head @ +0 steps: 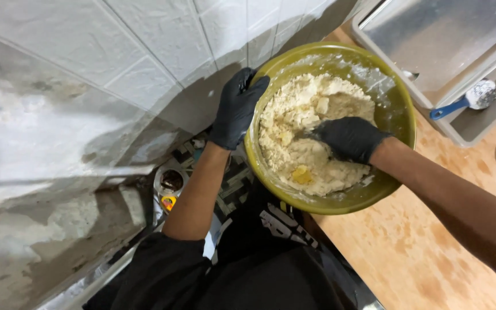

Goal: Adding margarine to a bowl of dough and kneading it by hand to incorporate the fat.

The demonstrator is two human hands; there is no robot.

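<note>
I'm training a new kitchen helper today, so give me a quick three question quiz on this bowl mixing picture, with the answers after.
1. True or false: both hands wear black gloves.
2. Which hand is down in the crumbly dough? A) left B) right C) neither
3. What lies in the grey tray beyond the bowl?

Key
1. True.
2. B: the right hand is pressed into the dough, while the left hand grips the rim of the olive-green bowl.
3. A scoop with a blue handle, dusted white.
</note>
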